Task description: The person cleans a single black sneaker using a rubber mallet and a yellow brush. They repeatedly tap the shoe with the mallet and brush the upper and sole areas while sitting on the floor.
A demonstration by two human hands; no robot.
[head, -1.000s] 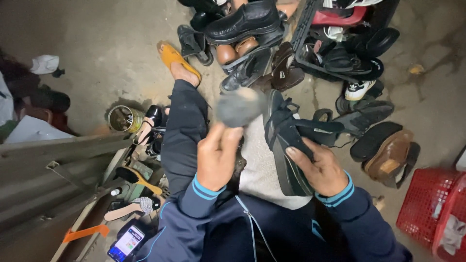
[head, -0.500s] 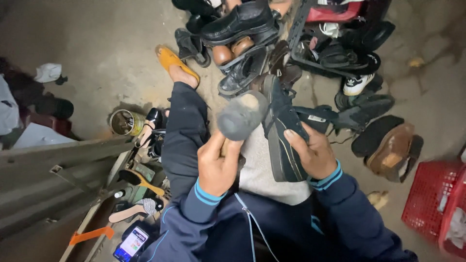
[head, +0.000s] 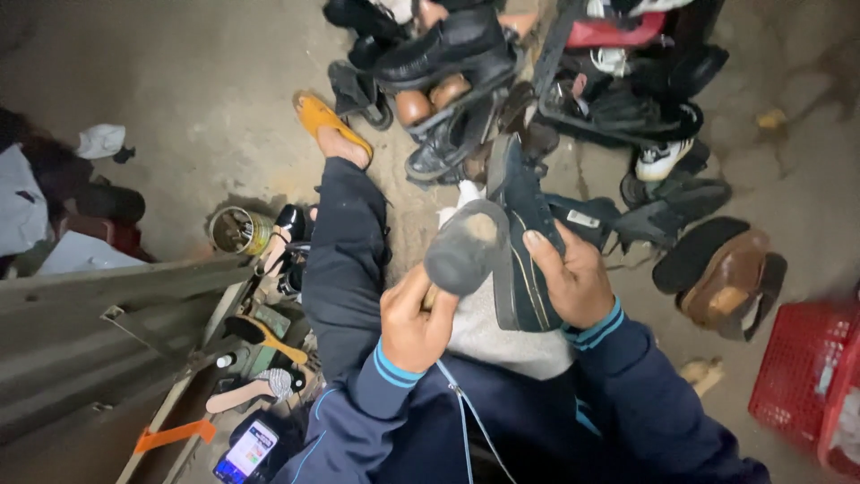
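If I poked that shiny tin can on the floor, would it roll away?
Probably not at first. The tin can seems to stand upright with its open mouth showing, so a soft poke would likely just slide it. A harder poke might tip it, and then its round side could roll. A black shoe close beside it would probably stop it on that side.

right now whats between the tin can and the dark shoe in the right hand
In the head view, the person's trousered leg lies between tin can and dark shoe.
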